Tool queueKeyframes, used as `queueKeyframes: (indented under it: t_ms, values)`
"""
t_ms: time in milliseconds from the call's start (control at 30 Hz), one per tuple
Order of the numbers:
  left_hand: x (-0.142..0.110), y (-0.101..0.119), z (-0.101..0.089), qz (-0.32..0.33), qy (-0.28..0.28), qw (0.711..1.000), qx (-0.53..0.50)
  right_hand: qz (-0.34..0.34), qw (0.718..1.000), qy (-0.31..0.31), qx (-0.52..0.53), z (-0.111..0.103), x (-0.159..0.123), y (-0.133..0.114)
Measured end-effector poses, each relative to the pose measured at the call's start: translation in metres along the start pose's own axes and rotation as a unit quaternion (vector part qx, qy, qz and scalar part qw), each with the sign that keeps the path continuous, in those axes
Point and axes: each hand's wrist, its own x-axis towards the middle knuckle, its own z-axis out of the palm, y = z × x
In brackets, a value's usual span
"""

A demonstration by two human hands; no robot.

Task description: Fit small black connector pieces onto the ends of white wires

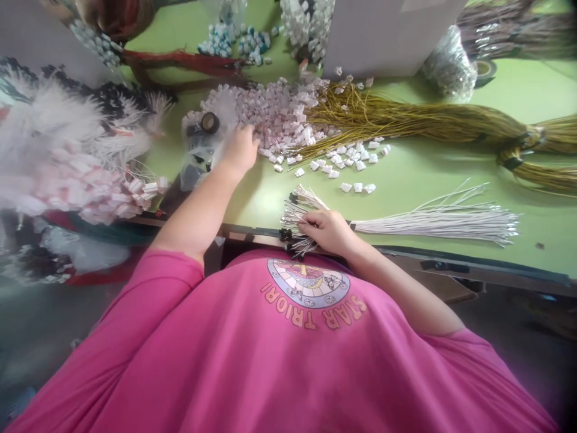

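My left hand [242, 149] reaches to the near left edge of a heap of small white plastic connectors [283, 108]. Its fingers are curled in, and whatever they may pinch is hidden. By the table's front edge, my right hand [331, 231] closes around a bundle of white wires [406, 224]. Short wire ends fan out to the left of this hand, with small black pieces [285, 234] among them. To the right the wires lie along the table, their far ends spread. Loose white connectors [357, 187] are scattered between the heap and the bundle.
Olive-yellow wires [428, 120] stretch rightward from the heap, tied at the right. A black tape roll [210, 122] sits beside my left wrist. Pale connectors with wires [103, 192] pile up at left. Behind are a grey box [387, 36], a crumpled clear bag [453, 66] and teal-white connectors [255, 43].
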Motion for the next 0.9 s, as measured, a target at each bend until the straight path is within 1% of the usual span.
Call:
queueKeyframes:
  t_ms: [67, 167, 233, 300, 400, 500, 600, 700, 800, 900]
  values:
    - [0.027, -0.002, 0.009, -0.037, -0.005, 0.999, 0.030, -0.009, 1.000, -0.001, 0.002, 0.000, -0.001, 0.002]
    - [0.047, -0.006, 0.016, -0.069, -0.040, 0.995, 0.051, -0.021, 1.000, -0.004, 0.007, 0.000, -0.002, 0.004]
    - [0.051, -0.009, 0.016, -0.071, -0.059, 0.994, 0.062, -0.031, 1.000, -0.005, 0.006, 0.000, -0.002, 0.005]
    - [0.053, -0.010, 0.014, -0.067, -0.064, 0.993, 0.069, -0.037, 0.999, -0.008, 0.003, 0.000, -0.001, 0.005]
    - [0.057, -0.011, 0.011, -0.064, -0.068, 0.993, 0.075, -0.034, 0.999, -0.016, 0.001, -0.001, -0.001, 0.004]
    - [0.058, -0.011, 0.011, -0.070, -0.087, 0.991, 0.078, -0.027, 0.999, -0.021, 0.000, -0.002, -0.001, 0.002]
    - [0.052, -0.013, 0.012, -0.071, -0.097, 0.990, 0.070, -0.029, 0.999, -0.020, 0.003, -0.002, -0.001, 0.002]
    - [0.038, -0.012, 0.008, -0.047, -0.083, 0.994, 0.050, -0.033, 0.999, -0.017, 0.004, -0.001, -0.001, 0.004]
    - [0.018, -0.006, -0.004, -0.027, -0.063, 0.998, 0.004, -0.025, 1.000, -0.016, -0.004, -0.001, -0.001, 0.005]
    - [-0.011, 0.002, -0.020, -0.006, -0.046, 0.998, -0.046, -0.025, 1.000, -0.016, -0.007, -0.002, -0.001, 0.005]
